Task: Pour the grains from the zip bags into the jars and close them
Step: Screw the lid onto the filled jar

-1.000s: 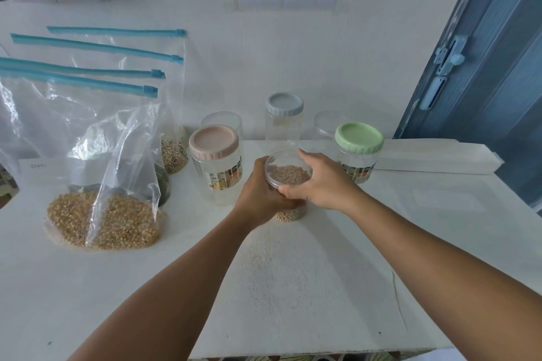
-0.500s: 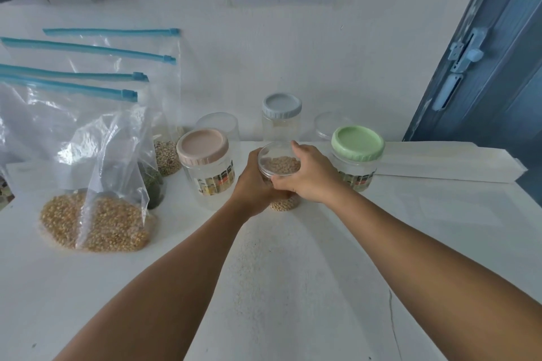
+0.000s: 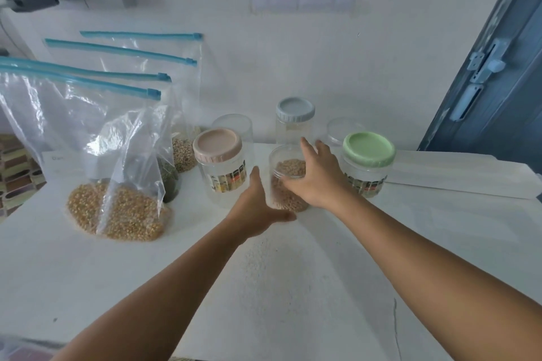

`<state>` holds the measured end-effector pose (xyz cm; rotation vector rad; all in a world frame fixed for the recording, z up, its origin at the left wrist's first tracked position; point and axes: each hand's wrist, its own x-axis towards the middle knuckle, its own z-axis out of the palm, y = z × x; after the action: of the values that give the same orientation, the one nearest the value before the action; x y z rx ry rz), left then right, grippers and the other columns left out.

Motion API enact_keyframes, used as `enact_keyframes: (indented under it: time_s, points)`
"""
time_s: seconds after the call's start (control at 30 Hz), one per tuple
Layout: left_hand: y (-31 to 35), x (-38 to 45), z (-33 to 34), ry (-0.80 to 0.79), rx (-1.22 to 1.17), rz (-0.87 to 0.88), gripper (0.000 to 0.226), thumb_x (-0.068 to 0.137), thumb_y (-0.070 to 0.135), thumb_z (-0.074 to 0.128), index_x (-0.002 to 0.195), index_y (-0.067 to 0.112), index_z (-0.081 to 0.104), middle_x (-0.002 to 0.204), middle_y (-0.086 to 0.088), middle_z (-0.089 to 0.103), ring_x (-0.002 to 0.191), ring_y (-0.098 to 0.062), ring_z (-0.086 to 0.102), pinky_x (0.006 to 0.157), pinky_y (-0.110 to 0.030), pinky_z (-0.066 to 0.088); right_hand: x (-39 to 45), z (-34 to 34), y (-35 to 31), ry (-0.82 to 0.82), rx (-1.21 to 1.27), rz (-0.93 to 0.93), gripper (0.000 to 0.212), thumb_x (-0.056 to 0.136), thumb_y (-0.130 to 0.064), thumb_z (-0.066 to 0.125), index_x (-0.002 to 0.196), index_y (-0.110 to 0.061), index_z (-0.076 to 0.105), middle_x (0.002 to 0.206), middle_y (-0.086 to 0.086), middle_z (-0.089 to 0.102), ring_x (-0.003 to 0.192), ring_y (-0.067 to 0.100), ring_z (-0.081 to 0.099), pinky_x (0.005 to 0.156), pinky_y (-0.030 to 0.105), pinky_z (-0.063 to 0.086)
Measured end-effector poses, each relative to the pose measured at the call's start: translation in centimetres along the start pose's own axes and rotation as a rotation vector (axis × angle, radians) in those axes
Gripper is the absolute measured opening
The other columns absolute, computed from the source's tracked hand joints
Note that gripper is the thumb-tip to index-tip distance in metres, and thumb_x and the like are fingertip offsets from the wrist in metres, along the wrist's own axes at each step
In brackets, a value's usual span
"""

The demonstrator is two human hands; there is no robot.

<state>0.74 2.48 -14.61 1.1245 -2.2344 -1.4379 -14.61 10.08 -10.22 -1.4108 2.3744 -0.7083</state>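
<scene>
Both hands flank the clear jar (image 3: 289,182) of pale grains. Left hand (image 3: 258,208) is spread, fingers straight, thumb raised, palm against the jar's lower left side. Right hand (image 3: 315,179) is also spread, fingers extended across the jar's top and right wall; no finger curls around it. Whether a clear lid sits on the jar cannot be determined. Pink-lidded jar (image 3: 220,164) stands just left of the left hand; green-lidded jar (image 3: 368,161) stands just right of the right hand. Zip bags (image 3: 117,155) stand well left of the left hand.
</scene>
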Motion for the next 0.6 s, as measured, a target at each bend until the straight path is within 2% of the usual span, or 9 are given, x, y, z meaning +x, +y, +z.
enact_keyframes:
  time_s: [0.07, 0.13, 0.17, 0.23, 0.3, 0.37, 0.43, 0.5, 0.6]
  points:
    - [-0.8, -2.5, -2.1, -0.033, 0.024, 0.027, 0.105, 0.074, 0.032, 0.094, 0.158, 0.028, 0.031, 0.151, -0.008, 0.053, 0.126, -0.020, 0.061, 0.106, -0.042, 0.054, -0.4, -0.5, -0.8, 0.051, 0.003, -0.045, 0.095, 0.095, -0.057, 0.065, 0.166, -0.026, 0.011, 0.173, 0.007, 0.004, 0.160, 0.026, 0.006, 0.125, 0.046, 0.022]
    - [-1.5, -4.9, -4.6, 0.041, 0.069, 0.111, 0.067, 0.077, 0.038, 0.090, 0.133, 0.033, 0.055, 0.122, 0.004, 0.067, 0.100, -0.007, 0.069, 0.091, -0.036, 0.061, -0.4, -0.9, -2.0, 0.122, 0.017, -0.105, 0.087, 0.096, -0.054, 0.066, 0.165, -0.026, 0.021, 0.168, 0.008, 0.018, 0.157, 0.027, 0.015, 0.123, 0.045, 0.025]
    - [-1.8, -5.7, -6.0, 0.125, 0.078, 0.154, 0.056, 0.078, 0.039, 0.089, 0.124, 0.032, 0.058, 0.111, 0.007, 0.069, 0.092, -0.006, 0.069, 0.085, -0.034, 0.062, -0.3, -1.0, -2.8, 0.143, 0.031, -0.132, 0.083, 0.095, -0.053, 0.067, 0.163, -0.027, 0.027, 0.165, 0.008, 0.025, 0.154, 0.027, 0.022, 0.122, 0.044, 0.028]
    - [-2.3, -6.4, -8.5, 0.324, 0.073, 0.231, 0.050, 0.079, 0.040, 0.087, 0.117, 0.028, 0.057, 0.101, 0.008, 0.066, 0.086, -0.006, 0.065, 0.077, -0.030, 0.059, 0.0, -1.1, -4.8, 0.136, 0.115, -0.148, 0.074, 0.094, -0.055, 0.067, 0.158, -0.029, 0.039, 0.158, 0.004, 0.038, 0.149, 0.023, 0.033, 0.120, 0.041, 0.033]
    - [-2.7, -5.9, -10.6, 0.468, 0.054, 0.286, 0.060, 0.077, 0.044, 0.088, 0.120, 0.026, 0.051, 0.106, 0.007, 0.059, 0.091, -0.005, 0.059, 0.078, -0.026, 0.054, 0.7, -0.7, -7.1, 0.088, 0.205, -0.137, 0.069, 0.093, -0.059, 0.067, 0.153, -0.032, 0.046, 0.152, -0.001, 0.045, 0.143, 0.017, 0.041, 0.112, 0.035, 0.038]
    - [-3.3, -4.8, -12.0, 0.492, 0.049, 0.297, 0.079, 0.074, 0.051, 0.089, 0.132, 0.027, 0.042, 0.122, 0.007, 0.051, 0.107, -0.006, 0.054, 0.092, -0.027, 0.050, 1.4, 0.1, -9.3, 0.032, 0.213, -0.130, 0.072, 0.090, -0.065, 0.067, 0.152, -0.034, 0.047, 0.152, -0.002, 0.045, 0.141, 0.015, 0.043, 0.108, 0.034, 0.040]
    - [-3.5, -3.7, -12.7, 0.417, 0.061, 0.281, 0.102, 0.071, 0.057, 0.089, 0.148, 0.027, 0.029, 0.143, 0.005, 0.037, 0.132, -0.012, 0.045, 0.110, -0.035, 0.043, 2.0, 1.0, -11.2, -0.018, 0.183, -0.098, 0.081, 0.088, -0.069, 0.068, 0.156, -0.033, 0.042, 0.157, -0.001, 0.039, 0.145, 0.018, 0.041, 0.106, 0.034, 0.039]
    - [-3.4, -2.7, -13.0, 0.314, 0.092, 0.271, 0.121, 0.069, 0.062, 0.089, 0.158, 0.028, 0.015, 0.159, 0.008, 0.023, 0.149, -0.016, 0.030, 0.119, -0.039, 0.033, 2.2, 1.8, -12.5, -0.053, 0.137, -0.058, 0.091, 0.085, -0.071, 0.069, 0.160, -0.031, 0.036, 0.160, 0.000, 0.036, 0.145, 0.021, 0.040, 0.103, 0.033, 0.038]
    - [-3.6, -0.4, -13.6, 0.196, 0.059, 0.297, 0.126, 0.063, 0.059, 0.093, 0.159, 0.026, 0.019, 0.154, 0.013, 0.034, 0.140, -0.008, 0.037, 0.114, -0.034, 0.034, 2.0, 2.7, -13.3, -0.013, 0.122, -0.042, 0.097, 0.080, -0.068, 0.077, 0.158, -0.027, 0.037, 0.153, -0.003, 0.044, 0.138, 0.019, 0.048, 0.099, 0.031, 0.043]
